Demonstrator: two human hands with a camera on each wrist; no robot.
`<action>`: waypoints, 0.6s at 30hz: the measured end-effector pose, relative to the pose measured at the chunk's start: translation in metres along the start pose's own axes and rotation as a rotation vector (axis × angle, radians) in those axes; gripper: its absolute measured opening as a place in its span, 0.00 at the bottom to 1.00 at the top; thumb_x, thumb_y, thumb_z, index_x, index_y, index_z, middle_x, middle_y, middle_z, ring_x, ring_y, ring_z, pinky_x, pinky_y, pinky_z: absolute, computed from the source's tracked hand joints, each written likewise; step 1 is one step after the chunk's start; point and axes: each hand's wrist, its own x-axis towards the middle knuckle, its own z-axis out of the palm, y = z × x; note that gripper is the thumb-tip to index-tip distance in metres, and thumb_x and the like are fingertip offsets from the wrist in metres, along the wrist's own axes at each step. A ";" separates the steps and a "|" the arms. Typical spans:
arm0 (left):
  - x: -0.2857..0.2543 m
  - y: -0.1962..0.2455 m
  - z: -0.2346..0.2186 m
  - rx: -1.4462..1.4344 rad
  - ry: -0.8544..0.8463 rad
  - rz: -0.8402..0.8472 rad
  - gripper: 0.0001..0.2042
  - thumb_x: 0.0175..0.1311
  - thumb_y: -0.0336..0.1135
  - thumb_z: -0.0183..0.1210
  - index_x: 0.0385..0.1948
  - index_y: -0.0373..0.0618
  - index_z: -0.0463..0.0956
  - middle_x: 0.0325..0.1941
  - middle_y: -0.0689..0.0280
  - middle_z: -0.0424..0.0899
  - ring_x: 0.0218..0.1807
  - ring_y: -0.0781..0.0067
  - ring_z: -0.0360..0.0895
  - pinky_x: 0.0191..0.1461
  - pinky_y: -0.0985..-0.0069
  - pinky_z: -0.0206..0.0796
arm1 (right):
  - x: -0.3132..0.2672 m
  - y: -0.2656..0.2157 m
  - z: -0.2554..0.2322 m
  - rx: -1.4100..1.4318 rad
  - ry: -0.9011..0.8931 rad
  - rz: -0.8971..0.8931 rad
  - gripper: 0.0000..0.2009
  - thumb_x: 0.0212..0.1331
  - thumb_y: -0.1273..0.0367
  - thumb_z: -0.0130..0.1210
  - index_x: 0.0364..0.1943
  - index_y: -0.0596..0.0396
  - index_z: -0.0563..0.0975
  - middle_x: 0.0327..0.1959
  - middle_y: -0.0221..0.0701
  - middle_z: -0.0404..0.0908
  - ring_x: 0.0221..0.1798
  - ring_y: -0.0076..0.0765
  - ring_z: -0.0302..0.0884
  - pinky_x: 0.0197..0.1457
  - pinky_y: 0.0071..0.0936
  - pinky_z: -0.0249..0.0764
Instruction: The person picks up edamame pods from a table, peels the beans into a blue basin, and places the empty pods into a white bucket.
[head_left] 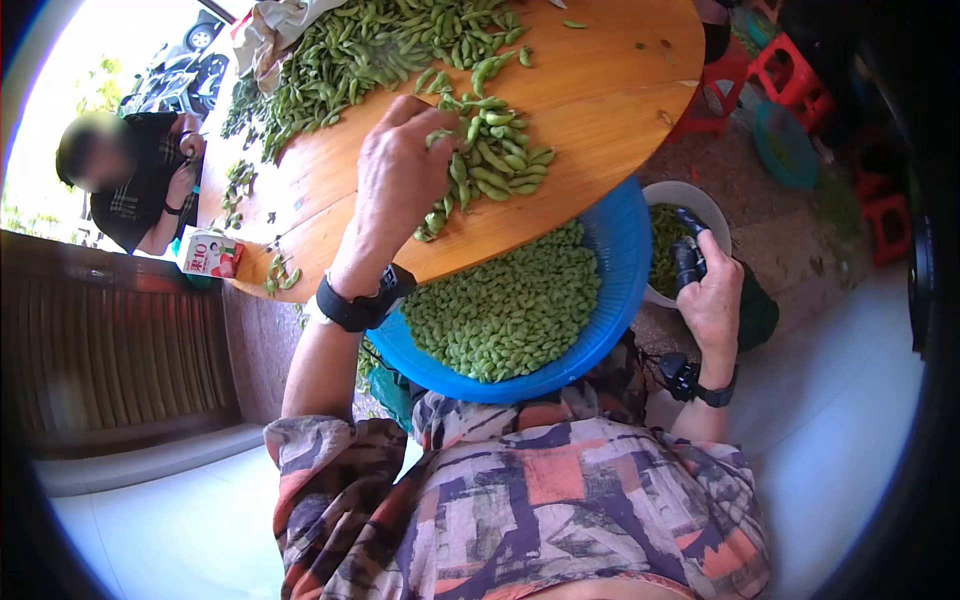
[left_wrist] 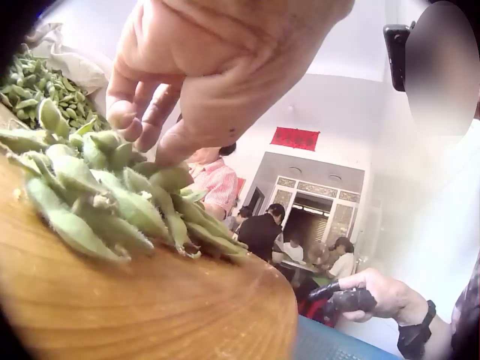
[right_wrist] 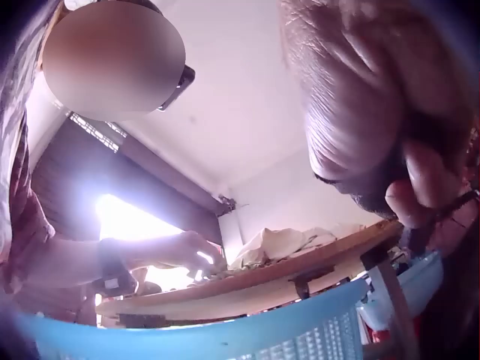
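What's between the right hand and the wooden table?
Between the right hand and the table, the head view shows the blue basin of shelled beans and part of the white bucket.

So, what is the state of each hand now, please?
Left hand: at the bean pods; whether it grips one cannot be told.
Right hand: open, nothing seen in it.

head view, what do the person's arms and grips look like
Left grip: bare, black wrist strap with a boxy black device. Right grip: black coverings on two digits, black wristband, small wired device. Sleeves: patchy grey, black and coral print.
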 end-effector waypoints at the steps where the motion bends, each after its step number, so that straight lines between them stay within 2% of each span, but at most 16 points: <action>1: 0.000 0.003 -0.002 -0.142 0.064 -0.115 0.07 0.57 0.26 0.62 0.37 0.40 0.80 0.35 0.62 0.80 0.32 0.65 0.80 0.36 0.71 0.72 | 0.000 -0.007 0.002 0.080 -0.009 -0.040 0.20 0.45 0.83 0.49 0.46 0.62 0.76 0.28 0.50 0.78 0.34 0.57 0.80 0.38 0.39 0.74; 2: -0.001 0.005 -0.004 -0.284 0.125 -0.232 0.06 0.59 0.27 0.62 0.37 0.40 0.79 0.34 0.64 0.80 0.29 0.72 0.78 0.33 0.76 0.71 | 0.001 -0.014 0.004 0.185 -0.061 -0.024 0.17 0.47 0.82 0.49 0.45 0.62 0.77 0.26 0.44 0.78 0.29 0.44 0.80 0.36 0.33 0.73; 3: -0.006 0.007 -0.005 -0.288 0.121 -0.234 0.06 0.59 0.27 0.62 0.37 0.40 0.79 0.34 0.64 0.80 0.29 0.72 0.78 0.33 0.76 0.71 | -0.001 -0.017 0.009 0.182 -0.063 -0.020 0.17 0.47 0.82 0.49 0.45 0.62 0.77 0.26 0.44 0.78 0.29 0.44 0.80 0.36 0.33 0.73; 5: -0.022 0.013 -0.010 -0.886 0.138 -0.556 0.05 0.63 0.29 0.60 0.35 0.38 0.77 0.30 0.68 0.79 0.26 0.83 0.73 0.29 0.84 0.66 | -0.007 -0.022 0.023 0.532 -0.260 -0.020 0.14 0.65 0.71 0.48 0.50 0.58 0.79 0.27 0.28 0.81 0.25 0.19 0.74 0.28 0.19 0.67; 6: -0.034 0.018 -0.016 -1.098 0.044 -0.596 0.04 0.65 0.29 0.58 0.34 0.38 0.74 0.26 0.68 0.78 0.24 0.84 0.72 0.26 0.84 0.64 | -0.009 -0.034 0.026 0.651 -0.345 0.023 0.15 0.66 0.68 0.47 0.51 0.58 0.79 0.26 0.24 0.79 0.23 0.14 0.70 0.26 0.16 0.64; 7: -0.047 0.025 -0.012 -1.196 0.037 -0.584 0.03 0.66 0.27 0.56 0.35 0.39 0.73 0.24 0.67 0.78 0.22 0.83 0.72 0.24 0.86 0.63 | -0.012 -0.048 0.029 0.769 -0.430 0.069 0.17 0.68 0.64 0.46 0.52 0.58 0.79 0.25 0.20 0.77 0.22 0.09 0.66 0.24 0.12 0.60; 8: -0.059 0.037 -0.009 -1.345 0.002 -0.582 0.02 0.66 0.26 0.54 0.36 0.39 0.73 0.25 0.65 0.79 0.24 0.82 0.75 0.23 0.85 0.65 | -0.012 -0.059 0.033 0.838 -0.471 -0.004 0.20 0.66 0.60 0.49 0.54 0.59 0.78 0.22 0.18 0.74 0.20 0.10 0.64 0.22 0.14 0.59; 9: -0.071 0.046 -0.009 -1.409 -0.074 -0.584 0.02 0.66 0.26 0.54 0.37 0.39 0.73 0.28 0.63 0.81 0.26 0.80 0.77 0.25 0.85 0.68 | -0.009 -0.072 0.030 0.844 -0.575 0.099 0.14 0.58 0.74 0.48 0.47 0.59 0.80 0.23 0.21 0.75 0.25 0.13 0.68 0.27 0.16 0.65; 11: -0.097 0.062 0.001 -1.524 -0.121 -0.685 0.03 0.66 0.24 0.55 0.39 0.37 0.73 0.31 0.63 0.82 0.28 0.79 0.79 0.27 0.83 0.70 | -0.014 -0.077 0.044 0.921 -0.607 0.124 0.13 0.60 0.73 0.49 0.46 0.59 0.80 0.23 0.20 0.73 0.25 0.13 0.67 0.27 0.16 0.64; 13: -0.116 0.073 0.015 -1.541 -0.126 -0.739 0.05 0.67 0.25 0.56 0.41 0.37 0.74 0.31 0.66 0.82 0.27 0.83 0.76 0.27 0.85 0.68 | -0.017 -0.079 0.049 0.950 -0.627 0.126 0.12 0.59 0.73 0.49 0.45 0.60 0.80 0.23 0.21 0.72 0.25 0.13 0.67 0.28 0.16 0.64; 15: -0.131 0.075 0.028 -1.483 -0.137 -0.717 0.06 0.67 0.24 0.55 0.43 0.35 0.74 0.28 0.64 0.81 0.26 0.81 0.75 0.27 0.84 0.68 | -0.019 -0.080 0.050 0.977 -0.648 0.130 0.12 0.59 0.73 0.50 0.44 0.60 0.80 0.24 0.21 0.71 0.26 0.13 0.67 0.28 0.16 0.63; 18: -0.140 0.082 0.033 -1.368 -0.171 -0.751 0.07 0.68 0.27 0.57 0.43 0.35 0.76 0.26 0.69 0.79 0.25 0.85 0.71 0.28 0.85 0.64 | -0.019 -0.080 0.050 0.951 -0.665 0.128 0.11 0.58 0.73 0.50 0.42 0.60 0.80 0.26 0.23 0.70 0.26 0.14 0.67 0.29 0.17 0.64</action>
